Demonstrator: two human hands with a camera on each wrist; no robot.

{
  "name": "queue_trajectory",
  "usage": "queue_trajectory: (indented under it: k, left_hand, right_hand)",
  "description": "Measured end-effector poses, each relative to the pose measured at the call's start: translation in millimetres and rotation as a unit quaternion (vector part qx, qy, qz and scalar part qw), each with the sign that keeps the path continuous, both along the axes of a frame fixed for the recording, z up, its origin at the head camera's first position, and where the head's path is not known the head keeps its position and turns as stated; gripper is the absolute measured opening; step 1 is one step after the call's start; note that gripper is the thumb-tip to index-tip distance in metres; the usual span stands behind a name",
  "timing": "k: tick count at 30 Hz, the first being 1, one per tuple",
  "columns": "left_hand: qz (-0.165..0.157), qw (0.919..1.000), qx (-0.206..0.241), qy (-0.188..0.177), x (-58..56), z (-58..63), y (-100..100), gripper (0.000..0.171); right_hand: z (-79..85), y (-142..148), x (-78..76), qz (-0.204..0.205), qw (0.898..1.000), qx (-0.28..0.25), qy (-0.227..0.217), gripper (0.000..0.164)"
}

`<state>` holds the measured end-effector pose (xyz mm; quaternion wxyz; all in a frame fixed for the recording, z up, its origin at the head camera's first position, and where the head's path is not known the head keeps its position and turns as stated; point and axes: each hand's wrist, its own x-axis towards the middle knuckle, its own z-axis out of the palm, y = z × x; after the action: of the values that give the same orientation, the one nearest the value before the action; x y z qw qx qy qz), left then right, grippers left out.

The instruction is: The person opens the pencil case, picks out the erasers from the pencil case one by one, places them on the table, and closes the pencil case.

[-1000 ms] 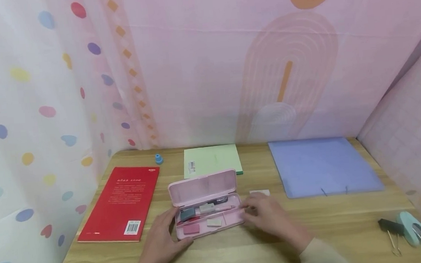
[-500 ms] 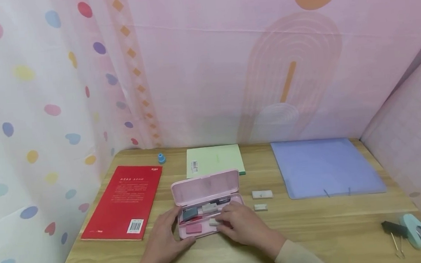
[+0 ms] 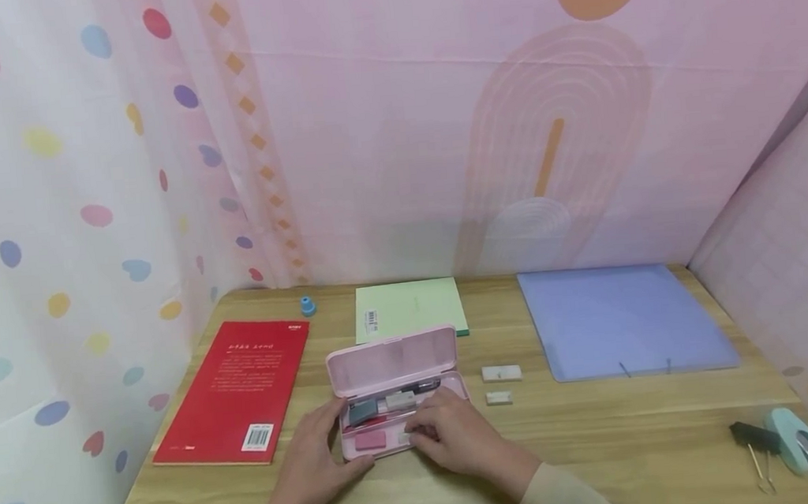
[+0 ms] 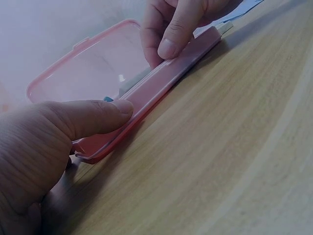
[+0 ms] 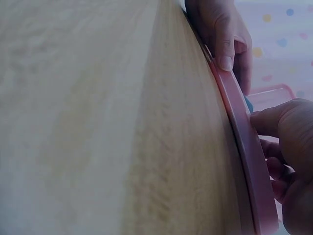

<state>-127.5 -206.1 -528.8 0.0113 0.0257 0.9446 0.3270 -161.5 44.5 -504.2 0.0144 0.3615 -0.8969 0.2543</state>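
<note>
An open pink pencil case (image 3: 393,361) stands on the table in front of me. My left hand (image 3: 315,455) holds its left end, the thumb (image 4: 110,116) over the front wall. My right hand (image 3: 460,435) reaches into the front compartment, thumb and fingertips pinching a small white eraser (image 3: 404,439) that they mostly hide. A pink eraser (image 3: 370,440) lies to its left. The back compartment holds a blue-grey block (image 3: 363,411), a whitish eraser (image 3: 400,400), a black pen (image 3: 426,385) and something red and slim.
Two white erasers, a larger one (image 3: 501,372) and a smaller one (image 3: 499,398), lie right of the case. Around are a red book (image 3: 236,384), green notebook (image 3: 411,307), blue folder (image 3: 626,317), blue cone-shaped piece (image 3: 308,306), black binder clip (image 3: 755,438) and mint stapler-like tool (image 3: 800,442).
My right hand has moved left from the case's right end into its front compartment, uncovering the smaller eraser on the table. The pinched eraser has shifted slightly toward me. The left hand stays put.
</note>
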Motion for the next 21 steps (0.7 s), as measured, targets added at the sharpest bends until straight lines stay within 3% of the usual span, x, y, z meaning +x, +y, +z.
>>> queue_trajectory:
  k: [10,16,21]
  left_hand:
    - [0.004,0.9999,-0.002,-0.011,-0.1,-1.6,1,0.105]
    - [-0.001,1.0,-0.002,-0.008,-0.1,-1.8,1,0.104]
    - [-0.005,1.0,-0.005,0.0,-0.4,-1.3,0,0.103]
  right_hand:
    - [3.6,8,0.8,-0.018,0.999,-0.021,-0.016,0.011]
    - [10.4,61,7.1,-0.082,0.994,-0.072,-0.008,0.013]
    - [3.9,101,9.8,-0.126,0.991,-0.038,-0.034,0.01]
